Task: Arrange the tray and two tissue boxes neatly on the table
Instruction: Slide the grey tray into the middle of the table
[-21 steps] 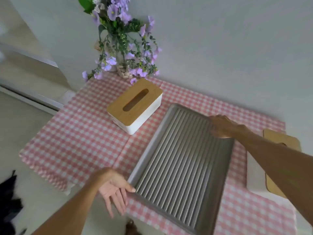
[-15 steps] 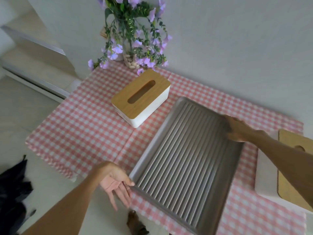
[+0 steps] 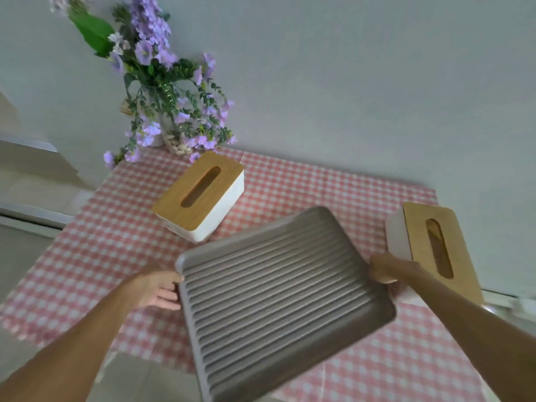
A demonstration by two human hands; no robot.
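Note:
A grey ribbed tray (image 3: 278,300) is held over the middle of the pink checked tablecloth (image 3: 95,250), tilted and turned at an angle. My left hand (image 3: 158,290) grips its left rim and my right hand (image 3: 385,268) grips its right rim. One white tissue box with a wooden lid (image 3: 200,198) stands behind the tray at the left, near the flowers. The second tissue box (image 3: 429,248) stands at the table's right edge, just behind my right hand.
A vase of purple flowers (image 3: 171,111) stands at the table's back left corner against the grey wall. The table's front edge runs below the tray, with pale floor (image 3: 26,256) to the left.
Both hands have closed on the tray's rims. The tray has been lifted and turned from lying lengthwise away from me to lying crosswise, nearer to me.

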